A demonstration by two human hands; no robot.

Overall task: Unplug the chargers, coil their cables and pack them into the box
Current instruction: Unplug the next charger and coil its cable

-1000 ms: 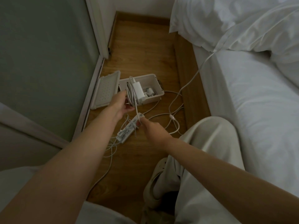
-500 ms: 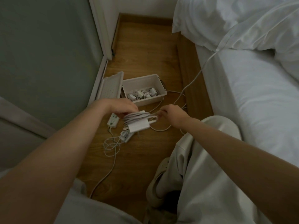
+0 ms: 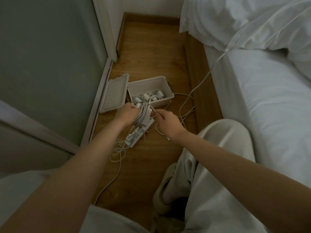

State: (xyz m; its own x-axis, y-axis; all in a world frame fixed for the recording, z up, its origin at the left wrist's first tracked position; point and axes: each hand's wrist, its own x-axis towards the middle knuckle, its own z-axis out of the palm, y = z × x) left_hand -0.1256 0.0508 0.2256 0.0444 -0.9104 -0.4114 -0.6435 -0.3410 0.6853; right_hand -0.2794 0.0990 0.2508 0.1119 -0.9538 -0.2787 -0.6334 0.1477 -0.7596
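Just in front of the open white box [image 3: 146, 85], the left hand [image 3: 125, 113] has its fingers curled round a white charger and coiled cable [image 3: 141, 115]. The right hand [image 3: 167, 121] pinches the cable's loose end beside the coil. More chargers [image 3: 158, 94] lie inside the box. A power strip [image 3: 138, 134] lies on the floor in front of the box.

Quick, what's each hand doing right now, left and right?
Left hand: grips the coiled white charger cable bundle.
Right hand: pinches a loose strand of that same bundle between its fingertips.
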